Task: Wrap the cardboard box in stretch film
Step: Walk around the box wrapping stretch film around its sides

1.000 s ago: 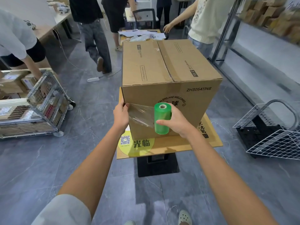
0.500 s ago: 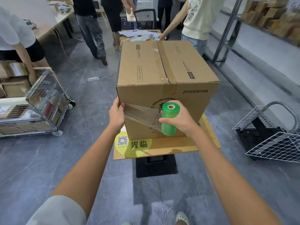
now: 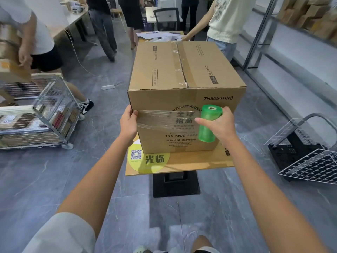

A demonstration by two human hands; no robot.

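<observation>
A large taped cardboard box [image 3: 184, 70] stands on a small wooden table [image 3: 191, 161]. My left hand [image 3: 128, 123] grips the box's front left corner and pins the loose end of the film there. A band of clear stretch film [image 3: 158, 119] runs across the box's front face to the green roll [image 3: 209, 124]. My right hand [image 3: 218, 125] holds that roll upright near the front face's right side, thumb across its front and fingers behind.
A wire cage trolley [image 3: 51, 114] with parcels stands to the left, beside a person holding a box. Wire baskets on a black cart [image 3: 302, 152] sit to the right. Another person [image 3: 224, 21] stands behind the box; metal shelving [image 3: 273, 33] lines the right wall.
My right hand has carried the roll to the right across the box's front, drawing out more film. My left hand has stayed at the left corner. The view has moved closer.
</observation>
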